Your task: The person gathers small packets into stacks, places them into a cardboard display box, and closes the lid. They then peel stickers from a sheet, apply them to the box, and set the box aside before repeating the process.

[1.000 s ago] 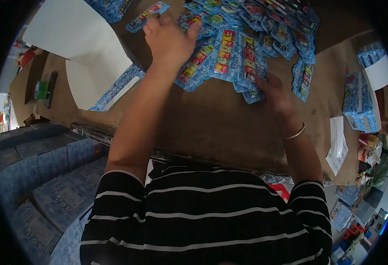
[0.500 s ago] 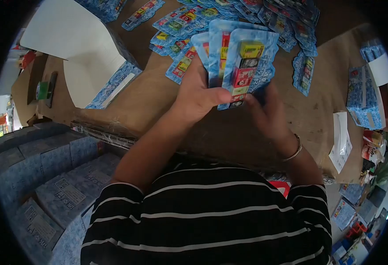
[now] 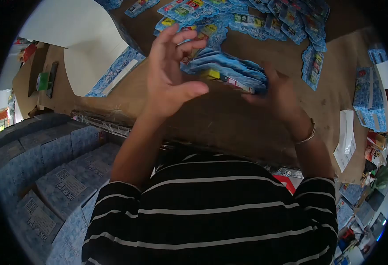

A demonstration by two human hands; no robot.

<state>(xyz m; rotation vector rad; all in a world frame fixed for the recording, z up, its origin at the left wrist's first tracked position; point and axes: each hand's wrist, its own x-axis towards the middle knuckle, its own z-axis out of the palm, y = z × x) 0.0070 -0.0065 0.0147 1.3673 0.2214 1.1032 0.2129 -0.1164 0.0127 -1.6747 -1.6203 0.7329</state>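
Observation:
A stack of blue blister cards (image 3: 231,70), with small colourful pieces showing on the top one, is tilted above the table. My right hand (image 3: 275,92) grips the stack at its right end, thumb in front and fingers behind. My left hand (image 3: 172,73) is apart from it on the left, fingers spread and curved, holding nothing. Behind both hands lies a loose pile of the same blue cards (image 3: 251,22). One single card (image 3: 312,68) lies to the right of the pile.
An open box with white flaps (image 3: 88,48) stands at left on the brown table (image 3: 229,132). Blue boxes (image 3: 72,185) are packed below left. At right are a blue carton (image 3: 369,97) and a white paper strip (image 3: 345,141). A dark tool with green (image 3: 48,81) lies far left.
My left hand has let go of the cards and opened out to the left. The cards, fanned upright before, are now a tilted stack in my right hand.

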